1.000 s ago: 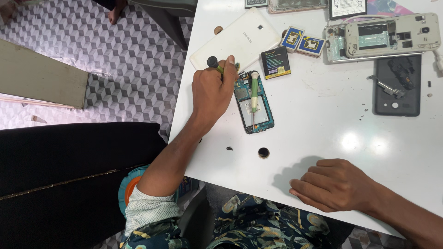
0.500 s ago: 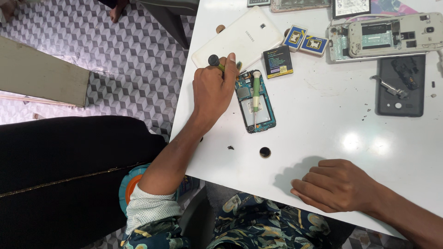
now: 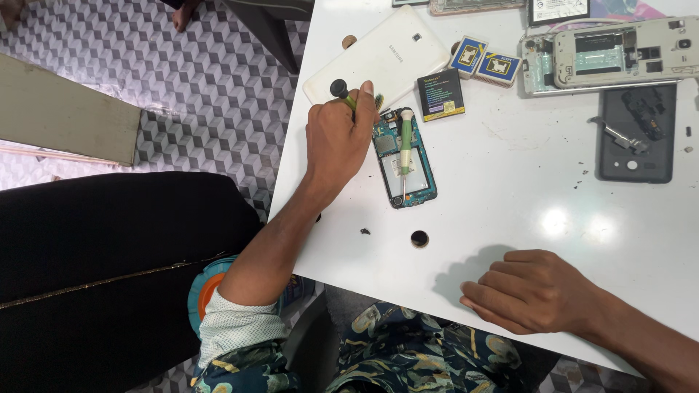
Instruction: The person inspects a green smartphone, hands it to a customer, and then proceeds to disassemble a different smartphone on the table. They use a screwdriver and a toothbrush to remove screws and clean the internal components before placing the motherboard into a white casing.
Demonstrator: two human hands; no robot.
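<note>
White tablet back (image 3: pixel 386 62), black battery (image 3: pixel 440 94)

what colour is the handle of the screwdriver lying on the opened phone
Pale green with a white cap, the screwdriver shows best in the head view.

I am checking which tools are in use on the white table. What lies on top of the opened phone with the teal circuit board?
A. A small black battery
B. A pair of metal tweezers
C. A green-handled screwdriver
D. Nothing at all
C: a green-handled screwdriver lies lengthwise on the opened phone with the teal circuit board, beside the left hand, which grips a second screwdriver.
</note>
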